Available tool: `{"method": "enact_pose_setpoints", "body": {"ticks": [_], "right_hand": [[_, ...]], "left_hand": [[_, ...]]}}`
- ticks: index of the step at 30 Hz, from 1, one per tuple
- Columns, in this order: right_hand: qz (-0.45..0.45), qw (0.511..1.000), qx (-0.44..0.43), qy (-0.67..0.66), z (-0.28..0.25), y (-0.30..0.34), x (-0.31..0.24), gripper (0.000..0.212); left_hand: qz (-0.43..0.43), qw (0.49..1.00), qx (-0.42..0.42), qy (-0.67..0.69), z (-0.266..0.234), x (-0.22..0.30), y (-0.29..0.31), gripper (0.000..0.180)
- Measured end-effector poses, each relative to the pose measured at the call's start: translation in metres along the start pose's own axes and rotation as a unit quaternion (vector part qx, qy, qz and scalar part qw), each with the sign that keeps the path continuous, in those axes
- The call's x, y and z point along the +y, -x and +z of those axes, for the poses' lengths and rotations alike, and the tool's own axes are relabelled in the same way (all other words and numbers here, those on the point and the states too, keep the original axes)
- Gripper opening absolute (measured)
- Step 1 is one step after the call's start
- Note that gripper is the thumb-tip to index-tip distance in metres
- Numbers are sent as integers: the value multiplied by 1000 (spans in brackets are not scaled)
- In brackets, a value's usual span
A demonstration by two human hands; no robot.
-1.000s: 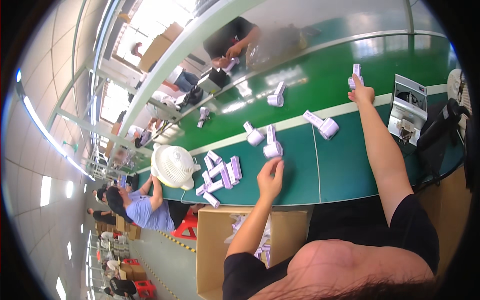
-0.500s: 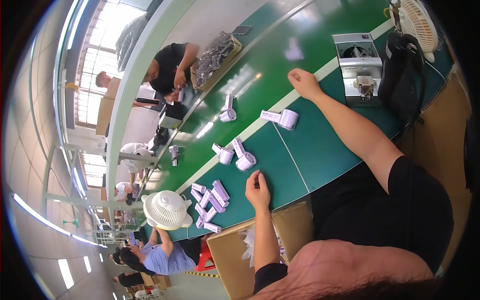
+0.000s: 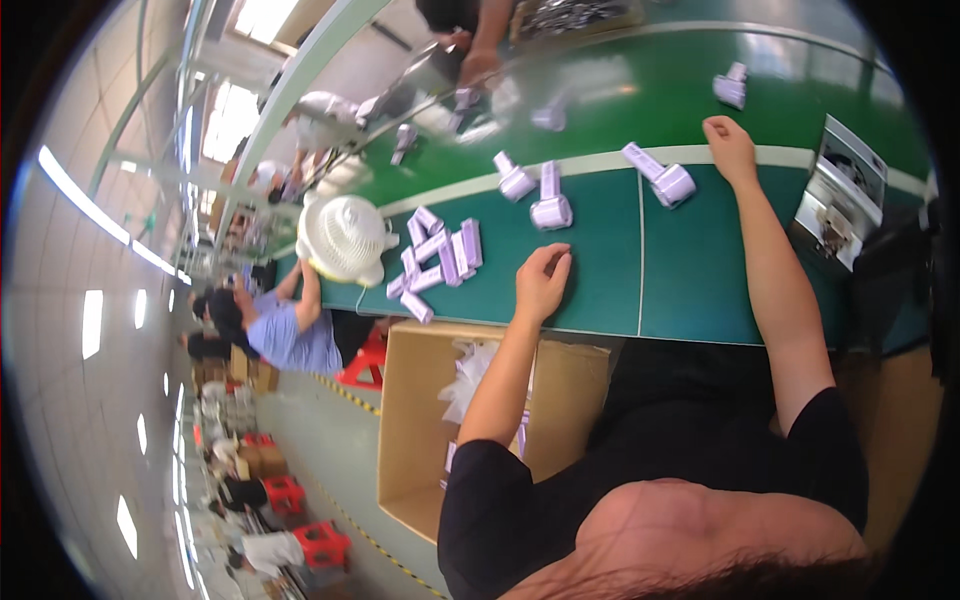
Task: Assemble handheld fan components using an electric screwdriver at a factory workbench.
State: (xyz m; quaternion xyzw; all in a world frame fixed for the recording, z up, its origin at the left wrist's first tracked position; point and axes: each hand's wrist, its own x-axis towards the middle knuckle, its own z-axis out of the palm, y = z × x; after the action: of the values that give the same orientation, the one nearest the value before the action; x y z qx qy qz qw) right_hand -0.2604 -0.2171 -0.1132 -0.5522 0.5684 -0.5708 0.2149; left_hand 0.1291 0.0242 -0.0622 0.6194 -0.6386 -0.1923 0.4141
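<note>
My left hand [image 3: 543,280] hovers over the front of the dark green table, fingers loosely bent, thumb apart, nothing held. Just beyond it lies a lilac piece with a rounded end and a straight handle [image 3: 551,208]; a similar one [image 3: 514,180] is beside it. My right hand [image 3: 731,145] reaches to the pale strip along the table's far side, empty, with fingers loosely bent. Nearest to it, on the glossy green surface beyond, is another lilac piece [image 3: 732,88]. Between my hands rests one more lilac piece [image 3: 664,180].
Several oblong lilac pieces [image 3: 440,255] lie heaped at left beside a white fan [image 3: 343,238]. A metal bench machine [image 3: 840,195] stands at right. Below the table edge, an open cardboard box [image 3: 415,375] holds plastic bags and lilac pieces. Co-workers sit across and at left.
The view has turned, so the machine shows farther right and the cardboard box more fully. My right hand now appears near a lilac piece on the glossy surface. Both hands stay empty.
</note>
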Motion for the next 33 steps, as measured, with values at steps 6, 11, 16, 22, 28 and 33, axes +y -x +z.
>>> {"method": "enact_pose_setpoints", "body": {"ticks": [6,11,16,22,28,33], "right_hand": [[15,996,-82,33,4,14,-46,38],[-21,982,-180,55,7,37,-79,55],[-31,972,-221,72,6,42,-86,60],[21,965,-259,43,13,55,-101,53],[73,937,-329,-90,19,69,-115,44],[61,930,-343,-117,18,74,-114,43]], "left_hand": [[52,995,38,-75,-25,7,-4,20],[54,979,87,-176,-36,10,-48,29],[114,956,78,-260,-37,-22,-116,58],[116,928,-22,-352,-39,-51,-149,64],[126,916,-46,-378,-56,-45,-130,61],[133,927,-66,-345,-84,-46,-99,65]]}}
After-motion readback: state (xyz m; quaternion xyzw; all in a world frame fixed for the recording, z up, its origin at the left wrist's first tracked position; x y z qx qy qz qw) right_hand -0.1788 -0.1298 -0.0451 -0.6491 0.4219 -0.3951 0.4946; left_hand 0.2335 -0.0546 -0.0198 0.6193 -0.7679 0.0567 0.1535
